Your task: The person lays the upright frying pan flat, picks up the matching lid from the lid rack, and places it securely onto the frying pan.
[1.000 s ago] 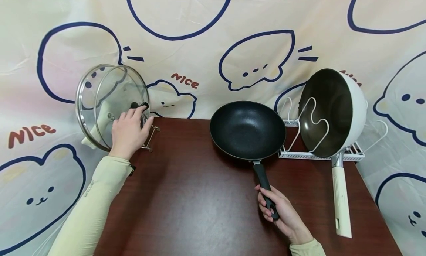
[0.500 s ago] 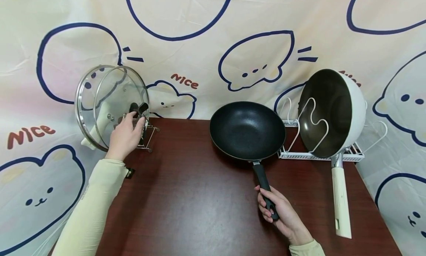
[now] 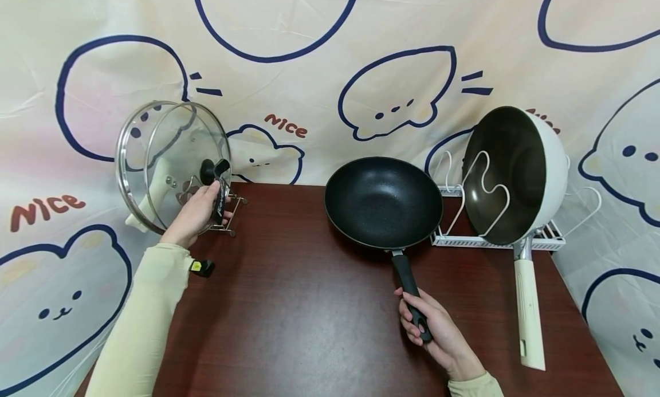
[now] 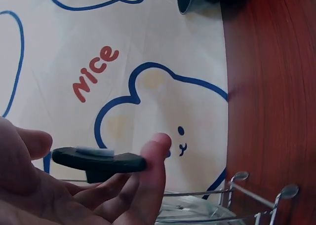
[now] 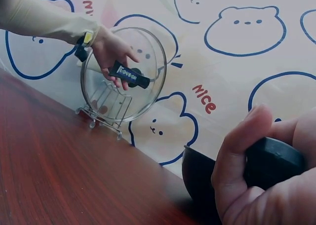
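Two glass lids [image 3: 185,136] stand on edge in a wire rack [image 3: 236,211] at the left. A black knob handle [image 4: 98,162] with pale lettering juts from the nearer lid. My left hand [image 3: 192,212] cups this handle from its left and below, fingers reaching underneath; in the left wrist view a fingertip meets its end while the thumb stands apart from it. In the right wrist view the same handle [image 5: 129,75] shows before the palm. My right hand [image 3: 438,328] grips the black handle of a frying pan [image 3: 384,202], its dark inside facing up.
At the right, a deep white pan [image 3: 556,168] leans tilted in a white rack [image 3: 495,242], its cream handle [image 3: 529,317] pointing toward me. The brown table [image 3: 309,305] ends against a patterned cloth [image 3: 309,30] behind everything.
My left hand has dropped from over the top of the lid handle to its left and underside, turning at the wrist. The lids, the frying pan and my right hand stay put.
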The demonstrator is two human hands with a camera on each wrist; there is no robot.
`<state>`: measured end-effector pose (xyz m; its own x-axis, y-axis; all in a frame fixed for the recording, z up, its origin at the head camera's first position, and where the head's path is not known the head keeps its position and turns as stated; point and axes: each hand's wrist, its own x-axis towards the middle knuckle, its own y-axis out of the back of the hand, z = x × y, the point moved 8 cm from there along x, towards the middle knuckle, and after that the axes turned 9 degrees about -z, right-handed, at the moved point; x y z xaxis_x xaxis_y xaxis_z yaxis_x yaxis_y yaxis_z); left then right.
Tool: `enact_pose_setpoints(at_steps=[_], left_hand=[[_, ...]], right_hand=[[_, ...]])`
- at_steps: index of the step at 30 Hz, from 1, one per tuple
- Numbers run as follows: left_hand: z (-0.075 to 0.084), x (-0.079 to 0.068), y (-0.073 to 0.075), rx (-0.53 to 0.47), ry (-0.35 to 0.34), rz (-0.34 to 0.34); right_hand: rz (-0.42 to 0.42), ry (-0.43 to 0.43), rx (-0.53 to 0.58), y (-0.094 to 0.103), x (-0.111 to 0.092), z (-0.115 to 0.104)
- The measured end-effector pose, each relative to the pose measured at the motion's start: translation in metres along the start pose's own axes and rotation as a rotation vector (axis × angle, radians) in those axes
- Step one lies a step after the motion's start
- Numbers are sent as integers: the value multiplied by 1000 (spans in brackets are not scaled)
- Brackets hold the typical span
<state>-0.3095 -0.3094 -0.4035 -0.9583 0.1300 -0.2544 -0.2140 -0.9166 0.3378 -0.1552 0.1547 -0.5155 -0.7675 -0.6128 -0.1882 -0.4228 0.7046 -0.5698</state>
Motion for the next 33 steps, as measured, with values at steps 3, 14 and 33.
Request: enact_pose_setpoints(at_steps=[3, 14, 33], left_hand=[[-3, 4, -2, -61, -7, -28], [-4, 10, -6, -79, -24, 36], [-13, 12, -5, -188, -26, 236]], right_hand=[[8, -4, -1, 1, 0, 0], [9, -3, -4, 2, 0, 1], [22, -18, -1, 3, 1, 1]])
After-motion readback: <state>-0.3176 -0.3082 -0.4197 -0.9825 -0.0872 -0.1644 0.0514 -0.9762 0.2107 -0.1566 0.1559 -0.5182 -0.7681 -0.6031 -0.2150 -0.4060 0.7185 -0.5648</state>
